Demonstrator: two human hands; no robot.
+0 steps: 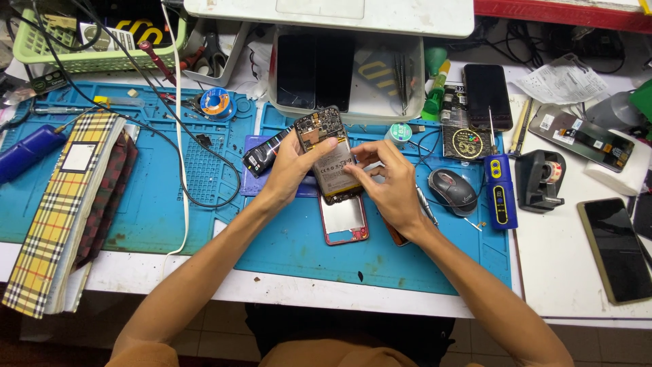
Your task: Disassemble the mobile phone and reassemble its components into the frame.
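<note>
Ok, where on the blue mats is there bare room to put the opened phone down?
Bare mat lies below the red back cover, along the front edge of the right blue mat, and on the left blue mat between the plaid notebook and the white cable. It is crowded right of the right hand: mouse, blue screwdriver, tape dispenser.

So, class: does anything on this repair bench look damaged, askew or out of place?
Yes. The opened phone gripped by the left hand has no back, baring its battery and circuit board, with the right hand touching it. Its red back cover lies separately on the blue mat.
</note>
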